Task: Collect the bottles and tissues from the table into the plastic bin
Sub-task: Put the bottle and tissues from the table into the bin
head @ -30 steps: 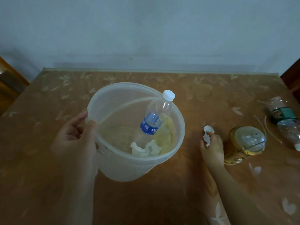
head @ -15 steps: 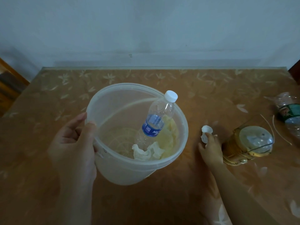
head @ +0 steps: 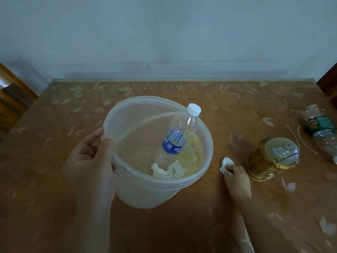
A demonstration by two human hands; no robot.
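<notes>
A translucent plastic bin stands tilted at the middle of the table. My left hand grips its left rim, thumb inside. In the bin a clear bottle with a blue label and white cap leans against the far right rim, above crumpled white tissues. To the right of the bin my right hand pinches a small white tissue at table level. A crushed clear bottle with a green label lies at the far right edge of the table.
A gold lantern-like object with a clear top and wire handle stands just right of my right hand. The table has an orange leaf-patterned cover and meets a pale wall at the back. Wooden furniture shows at the left.
My right hand has stayed beside the gold object, keeping hold of the small tissue. The bin and my left hand look unchanged; the view has shifted slightly.
</notes>
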